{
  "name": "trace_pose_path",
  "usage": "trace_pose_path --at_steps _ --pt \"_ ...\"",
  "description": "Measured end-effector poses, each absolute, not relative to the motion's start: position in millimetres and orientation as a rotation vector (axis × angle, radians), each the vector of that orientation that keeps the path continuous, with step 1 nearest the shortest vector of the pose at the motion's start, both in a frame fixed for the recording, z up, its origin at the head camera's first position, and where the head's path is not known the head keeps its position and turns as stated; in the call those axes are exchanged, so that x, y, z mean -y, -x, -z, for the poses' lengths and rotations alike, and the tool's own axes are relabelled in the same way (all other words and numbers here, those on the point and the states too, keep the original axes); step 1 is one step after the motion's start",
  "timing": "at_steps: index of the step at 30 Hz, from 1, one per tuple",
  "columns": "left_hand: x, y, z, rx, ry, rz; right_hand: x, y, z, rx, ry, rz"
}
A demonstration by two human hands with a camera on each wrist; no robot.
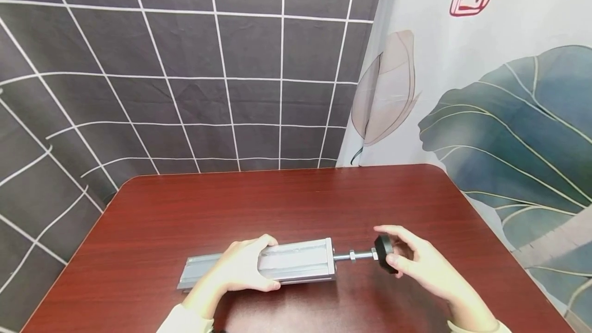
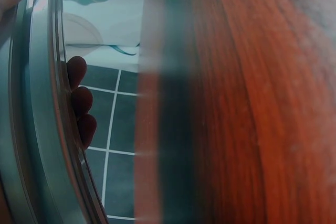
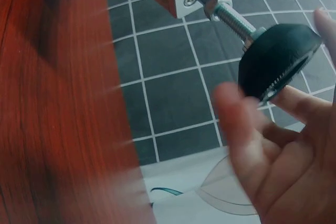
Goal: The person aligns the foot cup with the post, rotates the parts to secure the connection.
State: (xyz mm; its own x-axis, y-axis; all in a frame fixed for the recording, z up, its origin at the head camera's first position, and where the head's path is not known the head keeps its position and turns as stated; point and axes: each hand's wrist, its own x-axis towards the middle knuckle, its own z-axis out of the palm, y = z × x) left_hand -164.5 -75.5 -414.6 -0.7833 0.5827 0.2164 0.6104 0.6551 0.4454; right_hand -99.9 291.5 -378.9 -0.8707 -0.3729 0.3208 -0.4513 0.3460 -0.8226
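My left hand (image 1: 242, 263) grips a silver aluminium profile (image 1: 300, 260), thumb and fingers on its opposite long sides. In the left wrist view, fingertips (image 2: 81, 100) show along the profile's edge (image 2: 44, 108). From its right end plate (image 1: 330, 257) sticks out a threaded rod (image 1: 342, 257) with a nut (image 1: 353, 255) partway along. A black levelling foot (image 1: 384, 254) sits on the rod's outer end. My right hand (image 1: 427, 266) is spread loosely around the foot, thumb at its rim and index finger stretched past its top. In the right wrist view the foot (image 3: 275, 59) overlaps the fingers; the thumb is blurred.
The profile is above a dark red wooden table (image 1: 277, 199). Behind the table hangs a grey curtain (image 1: 185, 96) with a white grid. A white curtain (image 1: 430, 66) with leaf prints hangs at the right.
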Motion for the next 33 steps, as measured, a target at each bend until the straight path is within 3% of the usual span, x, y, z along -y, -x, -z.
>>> trace_pose_path --at_steps 14,33 --pt "78.5 168.0 413.4 2.798 1.006 0.797 -298.9 98.5 384.4 2.391 -1.103 -1.429" --pt "78.1 166.5 417.4 2.804 1.015 0.772 -292.1 97.0 384.7 2.470 -0.783 -1.351"
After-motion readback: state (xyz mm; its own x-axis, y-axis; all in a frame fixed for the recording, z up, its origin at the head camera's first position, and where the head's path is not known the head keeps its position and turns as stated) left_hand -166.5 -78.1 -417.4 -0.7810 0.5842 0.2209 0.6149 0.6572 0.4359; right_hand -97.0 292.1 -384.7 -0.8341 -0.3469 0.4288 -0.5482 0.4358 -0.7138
